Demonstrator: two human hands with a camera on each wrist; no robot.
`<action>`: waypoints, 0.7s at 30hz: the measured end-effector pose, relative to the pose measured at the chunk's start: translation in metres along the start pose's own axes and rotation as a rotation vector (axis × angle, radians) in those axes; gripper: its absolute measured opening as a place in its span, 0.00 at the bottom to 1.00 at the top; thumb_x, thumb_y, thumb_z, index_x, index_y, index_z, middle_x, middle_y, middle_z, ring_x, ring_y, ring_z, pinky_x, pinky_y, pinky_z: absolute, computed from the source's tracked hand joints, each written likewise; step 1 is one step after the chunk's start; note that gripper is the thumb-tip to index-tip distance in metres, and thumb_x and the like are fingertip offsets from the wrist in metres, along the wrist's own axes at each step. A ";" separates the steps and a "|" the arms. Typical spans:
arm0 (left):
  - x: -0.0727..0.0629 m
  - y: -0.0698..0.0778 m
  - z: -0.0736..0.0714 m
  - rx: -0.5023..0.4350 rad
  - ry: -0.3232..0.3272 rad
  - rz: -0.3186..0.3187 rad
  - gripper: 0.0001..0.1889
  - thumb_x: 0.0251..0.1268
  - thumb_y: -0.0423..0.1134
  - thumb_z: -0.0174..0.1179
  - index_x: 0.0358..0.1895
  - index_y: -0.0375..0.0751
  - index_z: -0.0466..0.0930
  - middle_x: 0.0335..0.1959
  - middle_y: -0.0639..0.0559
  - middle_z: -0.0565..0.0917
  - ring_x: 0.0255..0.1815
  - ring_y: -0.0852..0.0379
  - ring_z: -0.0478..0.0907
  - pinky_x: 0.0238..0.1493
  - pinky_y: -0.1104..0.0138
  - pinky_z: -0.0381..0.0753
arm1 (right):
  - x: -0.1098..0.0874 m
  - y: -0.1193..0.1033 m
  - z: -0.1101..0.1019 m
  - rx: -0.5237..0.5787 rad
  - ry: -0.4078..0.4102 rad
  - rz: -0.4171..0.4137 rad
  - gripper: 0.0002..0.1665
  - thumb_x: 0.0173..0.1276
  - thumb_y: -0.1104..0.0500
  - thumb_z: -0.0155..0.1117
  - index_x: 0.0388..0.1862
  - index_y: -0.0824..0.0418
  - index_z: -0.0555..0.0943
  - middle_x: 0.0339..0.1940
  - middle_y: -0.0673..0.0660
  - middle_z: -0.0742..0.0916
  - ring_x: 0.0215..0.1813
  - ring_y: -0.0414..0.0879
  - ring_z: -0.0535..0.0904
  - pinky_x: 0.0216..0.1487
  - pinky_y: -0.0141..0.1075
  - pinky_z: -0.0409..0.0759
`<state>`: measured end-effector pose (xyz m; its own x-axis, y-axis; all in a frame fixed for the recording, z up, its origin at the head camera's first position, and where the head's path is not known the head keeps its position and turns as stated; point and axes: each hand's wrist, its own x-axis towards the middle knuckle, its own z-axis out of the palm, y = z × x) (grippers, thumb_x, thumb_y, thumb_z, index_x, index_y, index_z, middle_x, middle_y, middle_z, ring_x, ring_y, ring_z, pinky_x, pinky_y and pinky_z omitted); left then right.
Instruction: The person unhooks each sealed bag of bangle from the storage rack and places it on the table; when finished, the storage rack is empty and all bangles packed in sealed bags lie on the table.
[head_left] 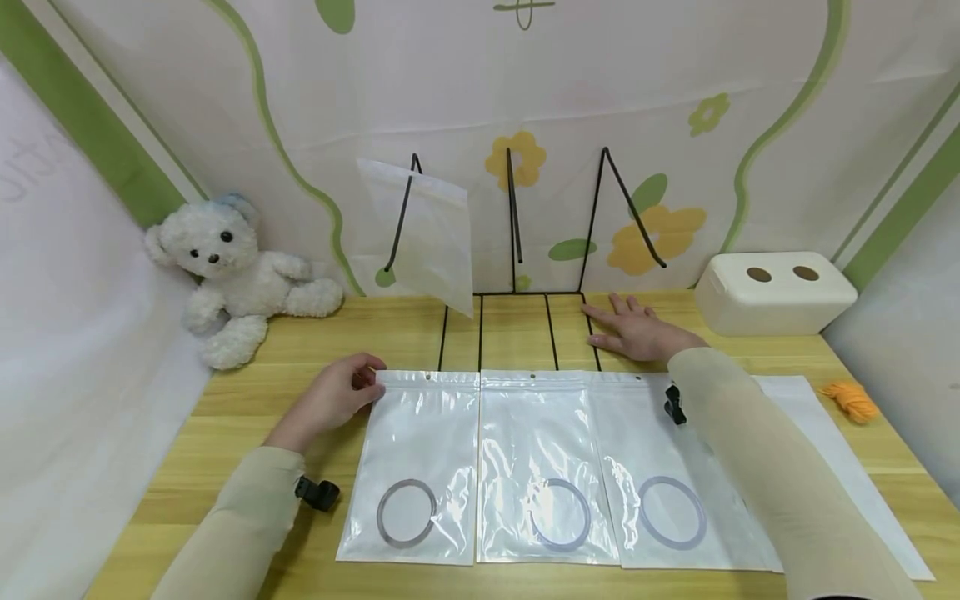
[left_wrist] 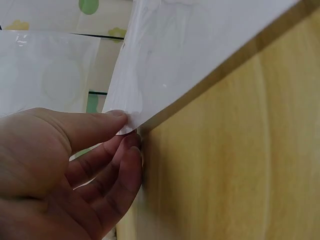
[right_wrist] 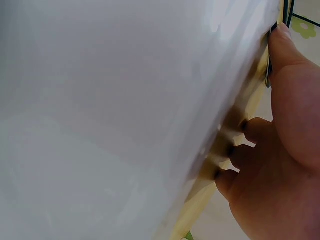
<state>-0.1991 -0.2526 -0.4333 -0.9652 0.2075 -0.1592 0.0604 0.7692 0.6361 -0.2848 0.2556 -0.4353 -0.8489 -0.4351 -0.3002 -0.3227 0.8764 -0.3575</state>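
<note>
Three white zip bags with clear shiny fronts lie side by side: a left bag [head_left: 427, 442], a middle bag [head_left: 532, 433] and a right bag [head_left: 630, 433]. Each shows a ring outline near its lower end. My left hand [head_left: 341, 400] pinches the upper left corner of the left bag, thumb on top, as the left wrist view also shows [left_wrist: 90, 165]. Beyond the right bag, my right hand [head_left: 637, 329] rests with fingers spread at the base of a black wire rack [head_left: 552, 333]. Another white bag [head_left: 442, 225] hangs on the rack's left hook.
A white teddy bear [head_left: 232, 283] sits at the back left. At the back right stands a white box [head_left: 780, 292] with two round holes. An orange yarn bundle [head_left: 851, 402] lies near the right edge. White sheet material [head_left: 832, 467] extends under my right forearm.
</note>
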 end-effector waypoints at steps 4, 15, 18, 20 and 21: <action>0.001 -0.001 0.001 0.008 -0.001 0.001 0.16 0.79 0.34 0.65 0.64 0.35 0.81 0.44 0.44 0.85 0.43 0.51 0.80 0.43 0.62 0.81 | -0.001 0.000 0.000 -0.003 0.003 -0.005 0.42 0.90 0.39 0.47 0.92 0.52 0.51 0.88 0.80 0.42 0.86 0.84 0.33 0.81 0.80 0.37; 0.003 -0.003 0.003 0.006 0.006 -0.007 0.16 0.79 0.36 0.66 0.63 0.35 0.81 0.43 0.45 0.83 0.41 0.51 0.78 0.41 0.62 0.80 | 0.000 0.002 0.001 -0.002 0.007 -0.009 0.42 0.90 0.38 0.47 0.92 0.52 0.51 0.88 0.81 0.42 0.86 0.85 0.33 0.80 0.80 0.36; 0.003 -0.003 0.003 0.005 0.005 -0.007 0.16 0.79 0.35 0.66 0.63 0.35 0.81 0.43 0.44 0.84 0.41 0.51 0.79 0.41 0.62 0.80 | 0.001 0.002 0.002 -0.001 0.008 -0.011 0.42 0.90 0.38 0.47 0.92 0.52 0.50 0.88 0.80 0.42 0.86 0.84 0.32 0.80 0.80 0.36; 0.003 -0.002 0.003 0.006 0.006 -0.008 0.16 0.79 0.35 0.66 0.63 0.35 0.81 0.44 0.44 0.84 0.41 0.51 0.79 0.41 0.62 0.80 | 0.001 0.002 0.002 -0.001 0.009 -0.012 0.42 0.90 0.38 0.47 0.92 0.52 0.51 0.88 0.80 0.42 0.86 0.84 0.32 0.80 0.80 0.36; 0.003 -0.002 0.003 0.008 0.006 -0.007 0.16 0.79 0.35 0.66 0.63 0.35 0.81 0.44 0.44 0.84 0.41 0.51 0.79 0.41 0.62 0.80 | 0.001 0.003 0.002 0.000 0.010 -0.012 0.42 0.90 0.38 0.47 0.92 0.52 0.51 0.88 0.80 0.42 0.86 0.84 0.32 0.80 0.80 0.36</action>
<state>-0.2013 -0.2523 -0.4372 -0.9671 0.1982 -0.1592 0.0554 0.7754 0.6290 -0.2857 0.2571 -0.4382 -0.8489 -0.4435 -0.2876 -0.3328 0.8712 -0.3610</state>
